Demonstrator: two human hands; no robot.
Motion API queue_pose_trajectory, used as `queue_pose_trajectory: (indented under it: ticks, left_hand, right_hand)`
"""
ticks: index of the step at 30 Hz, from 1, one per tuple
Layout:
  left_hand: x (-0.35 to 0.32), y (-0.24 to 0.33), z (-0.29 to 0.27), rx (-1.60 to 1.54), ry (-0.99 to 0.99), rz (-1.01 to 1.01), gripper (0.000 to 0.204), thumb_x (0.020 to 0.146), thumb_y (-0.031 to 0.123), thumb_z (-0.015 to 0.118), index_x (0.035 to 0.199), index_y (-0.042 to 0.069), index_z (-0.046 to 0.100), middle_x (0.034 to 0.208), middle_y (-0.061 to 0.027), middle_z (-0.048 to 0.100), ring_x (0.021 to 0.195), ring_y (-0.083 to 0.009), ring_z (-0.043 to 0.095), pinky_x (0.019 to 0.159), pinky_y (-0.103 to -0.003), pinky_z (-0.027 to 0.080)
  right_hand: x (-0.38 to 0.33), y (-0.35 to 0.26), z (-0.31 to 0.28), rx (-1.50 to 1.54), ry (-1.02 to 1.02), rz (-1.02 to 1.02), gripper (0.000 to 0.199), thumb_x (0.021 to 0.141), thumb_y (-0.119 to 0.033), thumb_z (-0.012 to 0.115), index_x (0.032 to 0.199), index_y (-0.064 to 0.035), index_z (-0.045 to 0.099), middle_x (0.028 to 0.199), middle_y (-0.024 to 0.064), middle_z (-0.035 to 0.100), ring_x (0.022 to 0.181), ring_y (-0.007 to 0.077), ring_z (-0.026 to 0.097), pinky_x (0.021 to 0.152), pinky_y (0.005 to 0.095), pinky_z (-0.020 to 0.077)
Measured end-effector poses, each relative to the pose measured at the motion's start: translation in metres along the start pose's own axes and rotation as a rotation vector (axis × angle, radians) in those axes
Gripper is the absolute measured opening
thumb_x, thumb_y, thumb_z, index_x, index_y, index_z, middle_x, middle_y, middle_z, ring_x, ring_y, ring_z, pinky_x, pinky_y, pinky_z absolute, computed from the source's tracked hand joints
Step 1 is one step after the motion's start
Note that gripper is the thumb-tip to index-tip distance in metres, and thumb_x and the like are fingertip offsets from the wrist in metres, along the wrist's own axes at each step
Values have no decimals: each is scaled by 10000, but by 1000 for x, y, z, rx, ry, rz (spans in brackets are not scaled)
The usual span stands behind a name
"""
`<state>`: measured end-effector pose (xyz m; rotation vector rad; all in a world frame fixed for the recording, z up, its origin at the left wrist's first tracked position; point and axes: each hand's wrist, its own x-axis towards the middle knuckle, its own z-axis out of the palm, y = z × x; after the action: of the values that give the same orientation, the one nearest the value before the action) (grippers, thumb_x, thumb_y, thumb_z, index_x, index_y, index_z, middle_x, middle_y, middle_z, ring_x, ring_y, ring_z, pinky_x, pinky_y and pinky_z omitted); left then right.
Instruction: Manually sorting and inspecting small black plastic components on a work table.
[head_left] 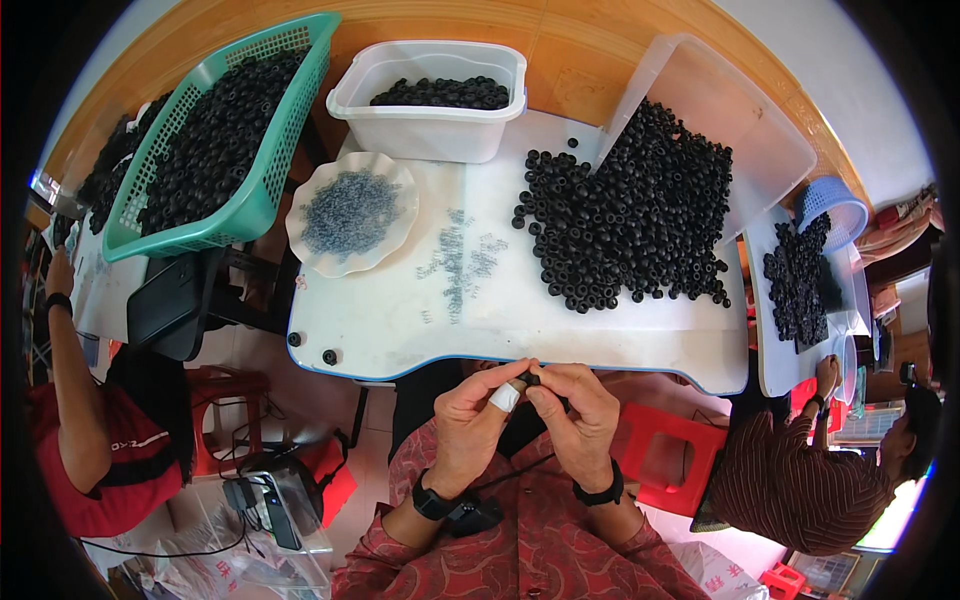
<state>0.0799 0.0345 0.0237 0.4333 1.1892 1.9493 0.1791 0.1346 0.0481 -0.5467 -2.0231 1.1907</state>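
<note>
Close to my body, just off the front edge of the table, both hands meet fingertip to fingertip. My left hand (pixel 466 424), with white tape round one digit, pinches a small black bead-like part (pixel 528 379). My right hand (pixel 582 418) grips the same part from the other side; the fingertips hide much of it. On the white table (pixel 400 318) beyond lie many small metal springs (pixel 456 265). A scalloped white plate (pixel 402 205) holds more springs. Right of them spreads a heap of round black parts with holes (pixel 630 225).
A clear bin (pixel 765 150) lies tipped behind the heap. A white tub (pixel 430 130) and a green basket (pixel 265 195) hold black parts. Two loose black parts (pixel 330 357) sit at the front left edge. People work at the left (pixel 110 450) and right (pixel 800 485). A red stool (pixel 672 455) stands nearby.
</note>
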Motion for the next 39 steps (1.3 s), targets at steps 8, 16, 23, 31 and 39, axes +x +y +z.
queue_pose_trajectory:
  ticks: [8, 16, 23, 31, 39]
  left_hand:
    - [2, -3, 0, 120, -2, 135, 264, 942, -46, 557, 1185, -5, 654, 1095, -77, 635, 926, -131, 641, 813, -248, 562]
    - [1, -2, -1, 81, -17, 101, 262, 934, -48, 567, 1177, -8, 658, 1057, -78, 643, 904, -128, 649, 799, -254, 570]
    - [0, -3, -2, -92, -24, 96, 244, 934, -13, 595, 1170, -22, 655, 1084, -109, 660, 919, -158, 657, 803, -291, 583]
    - [-2, -1, -4, -137, -53, 86, 275, 937, -1, 605, 1207, -41, 628, 1089, -103, 644, 939, -144, 646, 847, -270, 556]
    - [-3, -2, 0, -112, 2, 65, 370, 834, 38, 746, 1177, -47, 639, 1094, -79, 665, 969, -130, 630, 886, -266, 503]
  right_hand:
    - [-3, 2, 4, 65, -2, 101, 187, 880, 8, 685, 1066, 10, 691, 946, 93, 652, 757, 126, 658, 667, 242, 533]
    - [-2, -3, 8, -12, 39, -42, 142, 891, -18, 677, 1023, 34, 669, 938, 102, 615, 738, 148, 654, 644, 244, 526]
    - [4, -11, 3, -119, 13, -151, 152, 873, 0, 687, 1021, 31, 672, 921, 111, 612, 742, 174, 603, 626, 268, 504]
    - [7, -8, -1, -225, -18, -298, 199, 835, 38, 698, 1031, 8, 681, 916, 99, 628, 781, 205, 592, 664, 288, 502]
    - [8, -10, 4, -337, -31, -412, 222, 766, 46, 734, 980, 20, 683, 890, 103, 636, 748, 235, 571, 638, 319, 471]
